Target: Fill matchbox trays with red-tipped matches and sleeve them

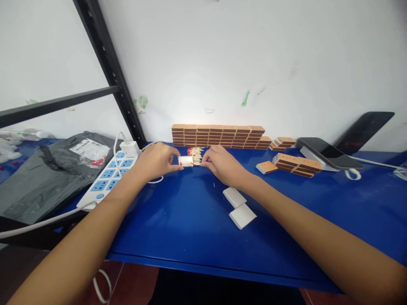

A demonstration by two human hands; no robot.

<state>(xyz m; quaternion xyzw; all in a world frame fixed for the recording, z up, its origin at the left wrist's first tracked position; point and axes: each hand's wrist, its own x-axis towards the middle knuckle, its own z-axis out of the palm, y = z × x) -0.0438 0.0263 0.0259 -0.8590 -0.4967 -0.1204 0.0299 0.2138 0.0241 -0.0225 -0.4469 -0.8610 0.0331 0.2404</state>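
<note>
My left hand (162, 159) pinches the left end of a small white matchbox tray (185, 159) between thumb and fingers. The tray rests on or just above the blue table, with a few red match heads at its edges. Directly behind and to the right lies a pile of matches (196, 153) with red heads and pale sticks. My right hand (218, 163) is closed in a pinch at the right side of the pile. From its fingertips a match (197, 164) seems to reach toward the tray. The inside of the tray shows only in part.
Along the wall stands a long stack of matchboxes (219, 136). More matchboxes (297, 164) lie to the right, near a phone (329, 151). Two white cardboard pieces (242, 216) lie before my right forearm. A power strip (108, 176) and grey plastic bag (60, 173) are left.
</note>
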